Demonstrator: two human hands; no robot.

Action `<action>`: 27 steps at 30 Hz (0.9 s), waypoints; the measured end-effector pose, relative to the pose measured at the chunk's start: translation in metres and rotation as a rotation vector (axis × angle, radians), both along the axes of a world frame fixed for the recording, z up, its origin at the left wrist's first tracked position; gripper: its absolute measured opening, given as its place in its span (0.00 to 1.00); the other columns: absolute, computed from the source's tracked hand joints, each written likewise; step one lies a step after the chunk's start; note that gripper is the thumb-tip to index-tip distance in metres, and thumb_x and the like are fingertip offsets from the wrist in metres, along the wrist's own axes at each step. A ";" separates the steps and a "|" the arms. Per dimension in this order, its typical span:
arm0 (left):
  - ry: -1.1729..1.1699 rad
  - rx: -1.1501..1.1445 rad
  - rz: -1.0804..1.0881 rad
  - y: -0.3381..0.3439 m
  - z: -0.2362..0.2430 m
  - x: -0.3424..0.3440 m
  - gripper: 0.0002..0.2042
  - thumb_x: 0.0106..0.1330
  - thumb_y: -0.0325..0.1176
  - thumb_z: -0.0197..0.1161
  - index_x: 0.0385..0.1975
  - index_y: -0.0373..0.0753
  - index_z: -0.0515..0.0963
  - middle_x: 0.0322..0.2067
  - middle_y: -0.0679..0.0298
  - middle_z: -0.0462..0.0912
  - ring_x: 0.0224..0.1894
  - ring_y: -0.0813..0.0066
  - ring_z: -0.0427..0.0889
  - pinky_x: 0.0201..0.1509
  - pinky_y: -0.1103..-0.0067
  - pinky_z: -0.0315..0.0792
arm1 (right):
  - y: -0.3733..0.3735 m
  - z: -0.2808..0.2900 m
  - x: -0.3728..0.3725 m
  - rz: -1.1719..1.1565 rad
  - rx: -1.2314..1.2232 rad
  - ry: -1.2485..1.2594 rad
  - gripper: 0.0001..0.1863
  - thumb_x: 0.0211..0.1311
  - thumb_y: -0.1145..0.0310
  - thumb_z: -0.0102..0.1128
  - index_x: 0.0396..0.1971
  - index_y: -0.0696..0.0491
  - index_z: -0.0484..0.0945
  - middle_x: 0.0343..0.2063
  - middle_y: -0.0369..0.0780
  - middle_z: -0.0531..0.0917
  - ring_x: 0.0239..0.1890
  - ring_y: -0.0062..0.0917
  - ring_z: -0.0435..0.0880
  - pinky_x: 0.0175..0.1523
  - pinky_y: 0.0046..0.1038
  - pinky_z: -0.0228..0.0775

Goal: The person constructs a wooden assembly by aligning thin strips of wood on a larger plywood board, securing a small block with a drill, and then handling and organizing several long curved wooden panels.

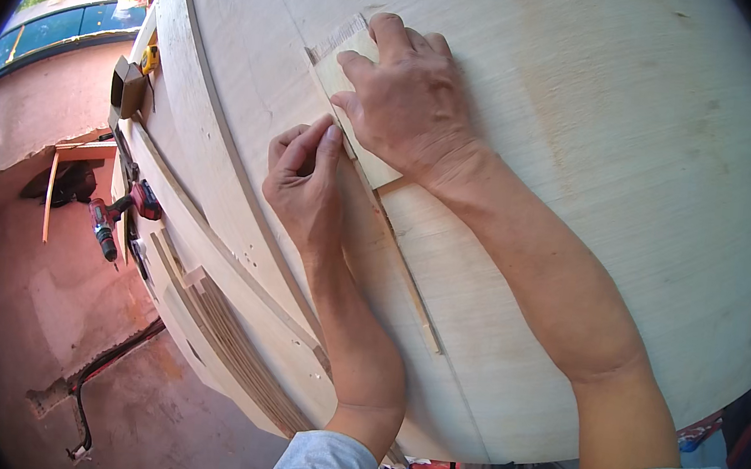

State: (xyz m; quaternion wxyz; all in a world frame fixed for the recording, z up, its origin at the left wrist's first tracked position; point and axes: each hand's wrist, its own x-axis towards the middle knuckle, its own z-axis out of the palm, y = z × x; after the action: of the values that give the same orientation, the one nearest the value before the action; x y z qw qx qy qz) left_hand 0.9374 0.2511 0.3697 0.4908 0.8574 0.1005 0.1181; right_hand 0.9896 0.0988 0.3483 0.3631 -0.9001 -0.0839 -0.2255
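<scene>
Left hand pinches by thin strip, hold unclear; right hand, farther, spreads over pale plate. Probably aligning; next move needs steadiness.

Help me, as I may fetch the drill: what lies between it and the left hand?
In the head view, long boards lie between the drill and the left hand, then, nearest the hand, a stretch of the sheet.
</scene>
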 end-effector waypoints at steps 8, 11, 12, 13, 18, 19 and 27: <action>-0.030 0.036 0.033 -0.001 0.000 -0.001 0.09 0.69 0.27 0.76 0.47 0.36 0.93 0.43 0.66 0.82 0.45 0.78 0.80 0.47 0.80 0.75 | -0.001 -0.002 0.000 0.010 0.017 -0.014 0.14 0.58 0.57 0.79 0.35 0.53 0.90 0.49 0.47 0.82 0.49 0.36 0.85 0.59 0.40 0.72; -0.053 -0.002 0.034 -0.002 0.000 0.001 0.09 0.68 0.27 0.76 0.46 0.37 0.93 0.42 0.67 0.81 0.45 0.78 0.80 0.47 0.80 0.75 | -0.003 -0.001 0.001 0.021 0.015 -0.054 0.17 0.59 0.57 0.79 0.41 0.53 0.91 0.50 0.47 0.82 0.52 0.37 0.85 0.60 0.42 0.72; -0.051 0.007 0.025 -0.001 0.000 0.001 0.08 0.68 0.27 0.76 0.45 0.37 0.93 0.42 0.67 0.81 0.45 0.78 0.80 0.47 0.81 0.75 | -0.003 0.000 0.001 0.038 0.004 -0.059 0.17 0.59 0.57 0.79 0.41 0.53 0.91 0.50 0.47 0.82 0.52 0.37 0.85 0.60 0.42 0.72; -0.051 0.016 0.018 0.001 0.001 0.001 0.08 0.68 0.27 0.76 0.45 0.36 0.93 0.42 0.67 0.81 0.45 0.78 0.80 0.47 0.81 0.75 | -0.001 0.001 0.001 0.037 -0.001 -0.048 0.18 0.59 0.57 0.79 0.43 0.53 0.91 0.51 0.47 0.82 0.53 0.37 0.85 0.60 0.42 0.72; -0.070 -0.053 0.072 0.009 -0.006 0.000 0.08 0.66 0.27 0.77 0.43 0.36 0.93 0.42 0.64 0.83 0.46 0.75 0.82 0.47 0.78 0.77 | 0.004 0.002 -0.001 0.088 -0.092 -0.056 0.21 0.61 0.56 0.79 0.49 0.53 0.90 0.52 0.47 0.81 0.53 0.37 0.84 0.60 0.42 0.72; -0.081 -0.036 0.064 0.011 -0.007 -0.001 0.08 0.65 0.27 0.76 0.42 0.36 0.93 0.43 0.63 0.84 0.46 0.73 0.83 0.49 0.75 0.77 | 0.005 0.002 -0.002 0.079 -0.074 -0.027 0.21 0.61 0.55 0.79 0.49 0.52 0.90 0.53 0.46 0.81 0.52 0.37 0.84 0.59 0.42 0.72; -0.145 0.124 -0.072 0.023 -0.003 -0.006 0.12 0.60 0.31 0.78 0.43 0.37 0.92 0.46 0.59 0.85 0.52 0.63 0.84 0.60 0.67 0.78 | 0.006 0.010 -0.004 0.024 -0.172 0.081 0.22 0.62 0.53 0.81 0.52 0.49 0.91 0.55 0.42 0.80 0.46 0.36 0.82 0.51 0.39 0.76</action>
State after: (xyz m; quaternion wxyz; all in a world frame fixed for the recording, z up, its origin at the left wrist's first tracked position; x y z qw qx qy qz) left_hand 0.9317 0.2742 0.3667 0.4465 0.8785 0.0263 0.1680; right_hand 0.9858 0.1049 0.3582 0.2900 -0.9354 -0.0991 -0.1765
